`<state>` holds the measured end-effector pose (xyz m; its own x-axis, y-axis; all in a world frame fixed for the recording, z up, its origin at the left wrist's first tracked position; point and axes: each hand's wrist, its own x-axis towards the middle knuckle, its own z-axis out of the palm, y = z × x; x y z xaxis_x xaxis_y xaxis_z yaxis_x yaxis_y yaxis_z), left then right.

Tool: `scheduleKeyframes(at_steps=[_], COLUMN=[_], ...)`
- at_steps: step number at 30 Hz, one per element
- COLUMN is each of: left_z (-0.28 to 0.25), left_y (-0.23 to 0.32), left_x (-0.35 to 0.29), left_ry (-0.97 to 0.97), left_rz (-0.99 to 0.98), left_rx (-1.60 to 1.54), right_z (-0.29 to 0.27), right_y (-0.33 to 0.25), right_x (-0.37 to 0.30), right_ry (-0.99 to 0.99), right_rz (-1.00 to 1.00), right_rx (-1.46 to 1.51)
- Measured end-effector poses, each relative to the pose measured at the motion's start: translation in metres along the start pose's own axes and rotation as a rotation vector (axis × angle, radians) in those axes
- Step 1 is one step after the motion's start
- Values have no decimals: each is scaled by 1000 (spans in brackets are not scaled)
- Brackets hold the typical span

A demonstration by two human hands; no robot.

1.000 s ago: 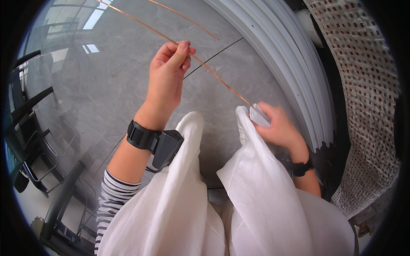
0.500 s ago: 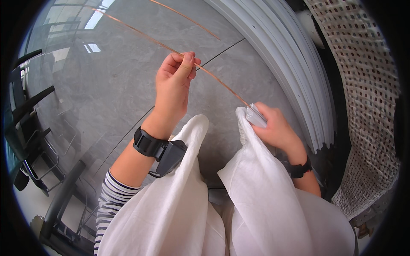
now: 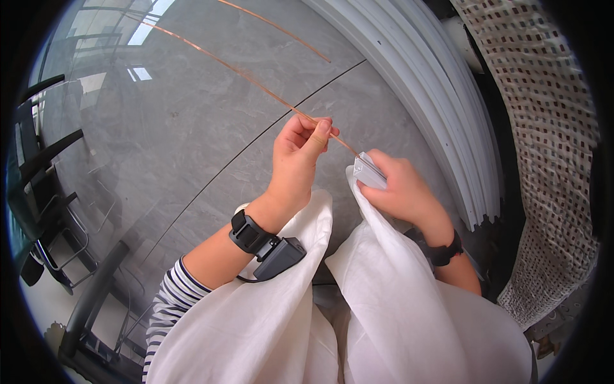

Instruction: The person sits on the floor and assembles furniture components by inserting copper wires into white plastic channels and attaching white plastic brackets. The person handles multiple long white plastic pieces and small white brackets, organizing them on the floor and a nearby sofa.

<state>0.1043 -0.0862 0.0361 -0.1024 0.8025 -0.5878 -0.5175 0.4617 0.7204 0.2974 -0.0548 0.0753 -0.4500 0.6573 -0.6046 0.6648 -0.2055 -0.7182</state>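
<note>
My left hand [image 3: 300, 150] pinches a thin copper-coloured rod [image 3: 246, 75] between thumb and fingers, close to its near end. The rod slants from the far left down to the open end of a white hollow profile [image 3: 369, 173], where its tip meets or enters the opening. Around that profile my right hand [image 3: 406, 195] is closed, above the white cloth over my right knee. Most of the profile's length is hidden by the hand and cloth.
A second copper-coloured rod [image 3: 281, 30] lies on the grey tiled floor [image 3: 192, 128]. Long white profiles [image 3: 441, 109] are stacked at the right, beside a patterned cloth [image 3: 534, 128]. Black chairs [image 3: 89, 307] stand at the left. White fabric [image 3: 256, 326] covers my lap.
My left hand has moved right and nearer, toward my right hand, along with or along the rod. The right hand and profile have shifted slightly left.
</note>
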Motion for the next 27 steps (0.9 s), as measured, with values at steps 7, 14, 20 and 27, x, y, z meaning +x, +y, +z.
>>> scheduleKeyframes(at_steps=[7, 14, 20, 27], left_z=[9, -15, -50, -42], left_y=[-15, 22, 67, 43], left_x=[-19, 10, 34, 27], left_ry=[-63, -7, -31, -14], left_rz=[-59, 53, 86, 169], left_rx=[-30, -156, -12, -84], right_z=[5, 3, -1, 2], right_y=[-4, 0, -1, 4], right_x=[3, 0, -3, -10], right_ry=[-10, 48, 65, 31], right_rz=[-32, -63, -53, -60], right_rx=[-26, 38, 47, -36])
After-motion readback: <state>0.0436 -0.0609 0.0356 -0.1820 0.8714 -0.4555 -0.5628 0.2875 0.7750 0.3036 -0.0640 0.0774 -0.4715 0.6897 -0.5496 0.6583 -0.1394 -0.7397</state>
